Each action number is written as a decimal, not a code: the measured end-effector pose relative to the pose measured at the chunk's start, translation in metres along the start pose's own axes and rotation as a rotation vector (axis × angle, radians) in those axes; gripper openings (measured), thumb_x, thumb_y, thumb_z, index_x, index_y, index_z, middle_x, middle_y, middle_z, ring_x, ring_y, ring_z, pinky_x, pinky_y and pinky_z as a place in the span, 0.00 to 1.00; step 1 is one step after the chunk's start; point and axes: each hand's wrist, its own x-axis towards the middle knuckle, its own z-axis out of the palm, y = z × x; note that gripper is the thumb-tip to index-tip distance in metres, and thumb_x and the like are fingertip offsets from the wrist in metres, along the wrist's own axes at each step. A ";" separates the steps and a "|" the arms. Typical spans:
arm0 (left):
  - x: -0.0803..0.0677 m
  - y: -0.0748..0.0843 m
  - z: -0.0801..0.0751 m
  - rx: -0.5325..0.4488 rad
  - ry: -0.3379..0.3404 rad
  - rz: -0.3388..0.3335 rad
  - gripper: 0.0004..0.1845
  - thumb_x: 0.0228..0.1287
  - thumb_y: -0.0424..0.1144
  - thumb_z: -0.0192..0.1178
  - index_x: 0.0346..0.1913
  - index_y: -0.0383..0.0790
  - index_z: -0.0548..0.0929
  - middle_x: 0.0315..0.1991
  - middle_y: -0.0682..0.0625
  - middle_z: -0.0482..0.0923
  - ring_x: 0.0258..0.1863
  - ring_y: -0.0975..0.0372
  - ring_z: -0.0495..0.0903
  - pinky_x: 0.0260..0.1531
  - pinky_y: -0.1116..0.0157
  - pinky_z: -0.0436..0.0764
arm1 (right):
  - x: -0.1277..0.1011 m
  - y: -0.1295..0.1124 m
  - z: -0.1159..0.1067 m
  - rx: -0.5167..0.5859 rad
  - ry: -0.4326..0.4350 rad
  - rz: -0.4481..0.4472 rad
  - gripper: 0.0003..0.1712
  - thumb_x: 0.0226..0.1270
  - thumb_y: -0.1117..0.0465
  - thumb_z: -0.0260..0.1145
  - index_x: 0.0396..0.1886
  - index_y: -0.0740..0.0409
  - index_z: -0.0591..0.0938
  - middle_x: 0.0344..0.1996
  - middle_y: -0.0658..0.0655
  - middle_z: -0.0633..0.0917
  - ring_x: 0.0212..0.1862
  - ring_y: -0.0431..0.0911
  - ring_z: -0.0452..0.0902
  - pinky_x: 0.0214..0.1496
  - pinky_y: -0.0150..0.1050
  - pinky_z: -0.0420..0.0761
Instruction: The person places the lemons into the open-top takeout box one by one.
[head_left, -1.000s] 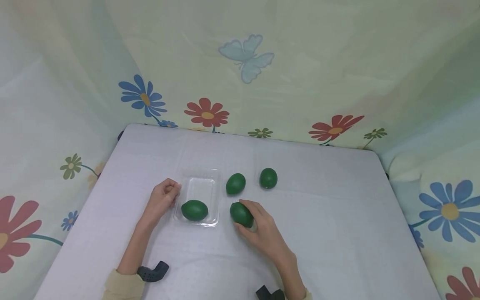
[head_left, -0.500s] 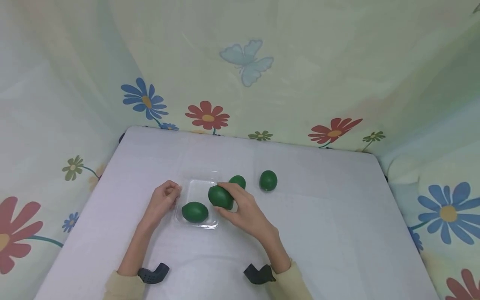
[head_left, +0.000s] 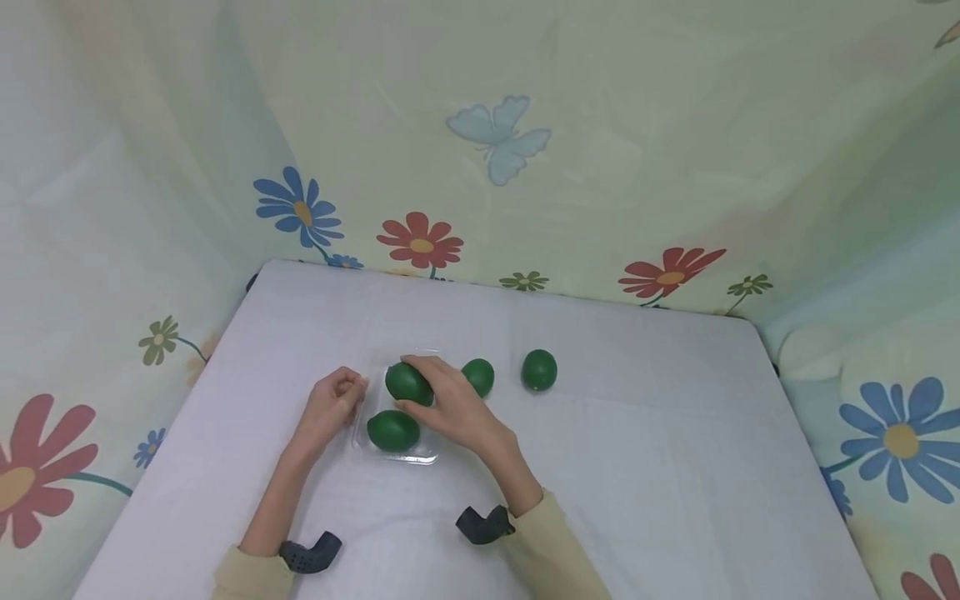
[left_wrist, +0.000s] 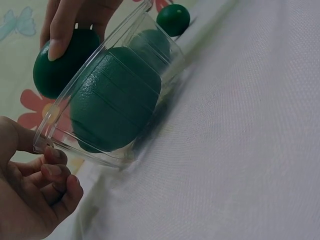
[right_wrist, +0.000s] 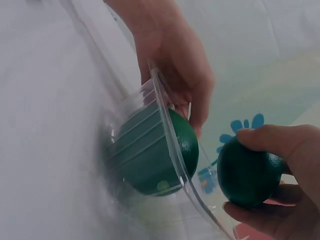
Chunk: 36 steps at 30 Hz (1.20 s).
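Green egg (head_left: 408, 383) number two sits in the right hand (head_left: 448, 408), with the thumb and fingers curled round it. It hangs just over the far part of the clear tray (head_left: 431, 454). Its long side points left and right across the tray, much like the green egg in the tray (head_left: 393, 431). That one lies in the near part, just below the held one. In the right wrist view the held egg looks a little above the tray rim, not yet touching down, so the free spot is straight below it.

The left hand (head_left: 332, 407) is at the left edge of the tray. Its fingers are curled and seem to pinch the rim there, which the left wrist view shows best.

Two more green eggs lie on the white table (head_left: 675, 467): the near loose egg (head_left: 478, 377) is just beside the right hand, and the far loose egg (head_left: 539, 370) is a bit further right. The right hand is much nearer to both than the left.
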 end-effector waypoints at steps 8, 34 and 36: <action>0.000 0.002 0.000 -0.019 -0.018 -0.001 0.14 0.79 0.41 0.56 0.47 0.28 0.77 0.23 0.49 0.74 0.21 0.64 0.69 0.23 0.70 0.72 | 0.013 -0.002 0.011 -0.043 -0.109 0.108 0.35 0.72 0.51 0.70 0.75 0.55 0.71 0.68 0.59 0.78 0.64 0.50 0.79 0.63 0.47 0.81; -0.001 0.002 0.000 -0.010 -0.003 -0.009 0.13 0.78 0.41 0.56 0.48 0.30 0.79 0.25 0.49 0.76 0.22 0.65 0.70 0.24 0.71 0.73 | 0.032 -0.005 0.028 -0.105 -0.223 0.142 0.35 0.73 0.51 0.69 0.74 0.59 0.72 0.65 0.61 0.80 0.59 0.50 0.82 0.59 0.44 0.83; -0.001 0.002 -0.001 -0.012 0.001 -0.005 0.14 0.78 0.41 0.56 0.48 0.30 0.79 0.24 0.49 0.76 0.22 0.65 0.70 0.23 0.71 0.72 | 0.033 -0.004 0.028 -0.104 -0.223 0.142 0.34 0.73 0.51 0.69 0.73 0.59 0.73 0.64 0.61 0.81 0.59 0.50 0.82 0.59 0.44 0.83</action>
